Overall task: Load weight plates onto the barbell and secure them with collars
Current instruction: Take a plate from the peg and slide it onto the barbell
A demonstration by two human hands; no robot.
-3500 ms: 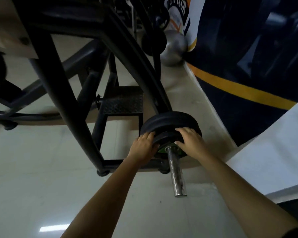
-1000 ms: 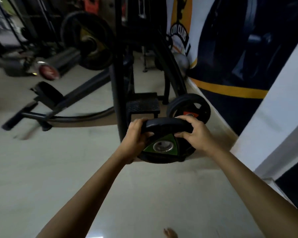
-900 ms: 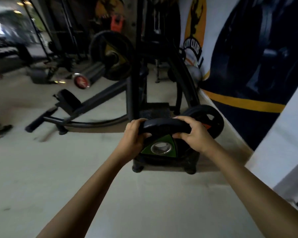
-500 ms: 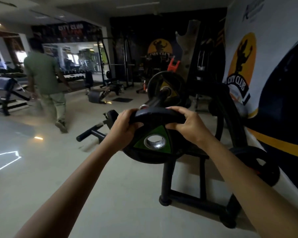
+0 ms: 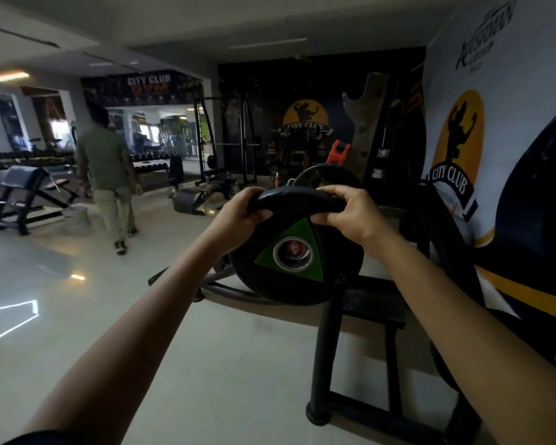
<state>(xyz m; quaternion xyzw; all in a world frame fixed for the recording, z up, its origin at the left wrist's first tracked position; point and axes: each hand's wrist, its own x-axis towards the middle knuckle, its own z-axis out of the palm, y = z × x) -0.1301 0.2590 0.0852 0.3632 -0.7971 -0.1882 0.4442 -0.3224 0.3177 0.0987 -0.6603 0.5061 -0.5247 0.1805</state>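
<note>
I hold a black weight plate (image 5: 289,284) with a green triangle and a steel-ringed centre hole upright in front of me, at chest height. My left hand (image 5: 238,216) grips its top rim on the left. My right hand (image 5: 350,210) grips the top rim on the right. Through the hole a red end cap shows. Just behind the plate's top edge sits another large black plate (image 5: 326,176) mounted on gym equipment; its bar is mostly hidden.
A black steel rack frame (image 5: 325,364) stands low and right, next to the muralled wall (image 5: 495,155). A person (image 5: 108,175) walks away at left, near a padded bench (image 5: 23,194). More machines line the far wall. Pale glossy floor (image 5: 174,348) spreads at left and centre.
I pulled the plate off the low storage peg and lifted it with both hands. My view has risen from the floor to the gym room, and the plate is higher now.
</note>
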